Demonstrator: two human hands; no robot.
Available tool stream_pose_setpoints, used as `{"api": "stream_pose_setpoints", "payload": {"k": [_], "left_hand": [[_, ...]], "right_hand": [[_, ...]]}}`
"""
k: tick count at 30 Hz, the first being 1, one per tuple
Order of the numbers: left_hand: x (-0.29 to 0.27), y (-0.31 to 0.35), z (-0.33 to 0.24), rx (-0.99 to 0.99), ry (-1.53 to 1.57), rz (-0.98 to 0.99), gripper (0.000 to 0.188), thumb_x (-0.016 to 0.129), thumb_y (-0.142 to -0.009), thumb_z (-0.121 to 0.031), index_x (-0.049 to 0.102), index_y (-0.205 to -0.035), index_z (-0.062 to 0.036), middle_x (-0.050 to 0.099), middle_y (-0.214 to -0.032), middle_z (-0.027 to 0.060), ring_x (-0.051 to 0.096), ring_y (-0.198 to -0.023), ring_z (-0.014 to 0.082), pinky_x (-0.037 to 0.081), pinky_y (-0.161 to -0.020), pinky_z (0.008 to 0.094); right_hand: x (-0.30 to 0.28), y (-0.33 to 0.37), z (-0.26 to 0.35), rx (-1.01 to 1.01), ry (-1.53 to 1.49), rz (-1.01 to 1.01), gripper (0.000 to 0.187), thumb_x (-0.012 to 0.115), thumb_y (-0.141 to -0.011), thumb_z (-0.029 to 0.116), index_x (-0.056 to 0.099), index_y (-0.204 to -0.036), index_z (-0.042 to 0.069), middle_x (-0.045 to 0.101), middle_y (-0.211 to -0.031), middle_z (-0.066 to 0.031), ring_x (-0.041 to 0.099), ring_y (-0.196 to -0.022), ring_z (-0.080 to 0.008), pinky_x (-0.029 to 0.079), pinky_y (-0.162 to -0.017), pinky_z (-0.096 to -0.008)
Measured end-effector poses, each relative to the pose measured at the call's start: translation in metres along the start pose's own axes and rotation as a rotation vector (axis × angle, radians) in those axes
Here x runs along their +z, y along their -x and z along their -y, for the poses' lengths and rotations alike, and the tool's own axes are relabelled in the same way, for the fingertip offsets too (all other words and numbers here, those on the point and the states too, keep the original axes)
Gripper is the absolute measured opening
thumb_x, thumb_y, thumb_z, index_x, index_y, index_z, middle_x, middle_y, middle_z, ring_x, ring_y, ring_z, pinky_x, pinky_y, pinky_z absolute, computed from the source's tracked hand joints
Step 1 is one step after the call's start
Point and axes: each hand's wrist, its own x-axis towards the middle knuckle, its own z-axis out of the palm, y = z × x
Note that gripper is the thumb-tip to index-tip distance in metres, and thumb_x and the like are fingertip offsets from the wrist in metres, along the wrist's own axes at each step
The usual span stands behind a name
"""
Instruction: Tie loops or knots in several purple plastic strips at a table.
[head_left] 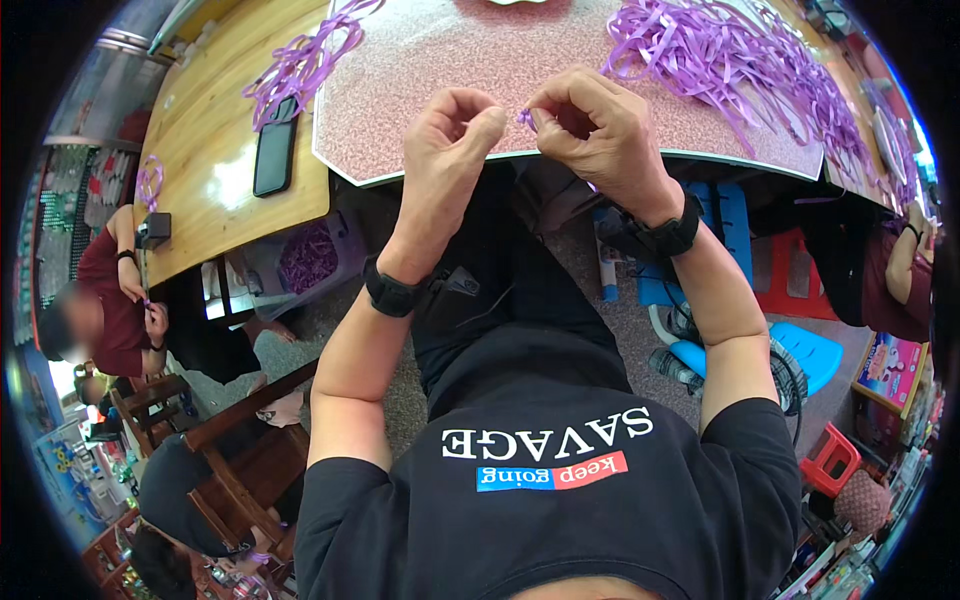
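My right hand (597, 122) is over the near edge of the speckled pink tabletop (450, 60). Its thumb and forefinger pinch a small bunched piece of purple ribbon (525, 118). A short gap to the left, my left hand (452, 135) is closed in a pinch, thumb against fingertips; whatever it may hold is too small to make out. Beyond my right hand lies a big tangled heap of purple ribbons (700, 60). A smaller bunch of purple ribbons (300, 70) lies at the far left, partly across a black phone (274, 158).
A yellow wooden table (215, 150) adjoins on the left, with a plastic bin (325, 262) of purple material beneath. Co-workers in maroon sit at left (100, 270) and right (895, 285). Blue (810, 355) and red stools (830, 460) and a wooden chair (240, 460) stand around me.
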Motion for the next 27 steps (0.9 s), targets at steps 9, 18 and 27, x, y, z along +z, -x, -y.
{"api": "stream_pose_setpoints", "payload": {"k": [9,18,27], "left_hand": [[0.005,0.0,-0.013,0.567,-0.649,-0.031,0.011,0.069,-0.076,-0.003,0.059,-0.08,-0.0033,0.058,-0.078,0.0071,0.057,-0.074,0.0224,0.046,-0.07,0.0338],[0.007,0.0,-0.018,0.513,-0.669,0.002,0.012,0.07,-0.076,-0.003,0.059,-0.082,-0.0023,0.059,-0.077,0.0077,0.06,-0.076,0.0226,0.047,-0.07,0.0341],[0.003,0.0,-0.021,0.341,-0.632,0.068,0.011,0.069,-0.077,-0.006,0.062,-0.084,-0.002,0.064,-0.08,0.0065,0.061,-0.075,0.0173,0.048,-0.072,0.0302]], "right_hand": [[0.002,0.0,0.0,-0.153,0.117,-0.043,0.011,0.073,-0.081,0.0,0.067,-0.09,0.003,0.066,-0.088,-0.005,0.057,-0.063,-0.0097,0.047,-0.055,-0.0228],[-0.002,0.0,0.0,-0.255,0.151,0.026,0.017,0.074,-0.081,0.002,0.065,-0.095,0.004,0.067,-0.091,-0.01,0.064,-0.07,-0.0203,0.051,-0.059,-0.0284],[0.0,-0.002,-0.002,-0.318,0.157,0.029,0.017,0.073,-0.082,0.001,0.064,-0.096,0.004,0.066,-0.092,-0.0112,0.067,-0.076,-0.0236,0.054,-0.063,-0.0308]]}}
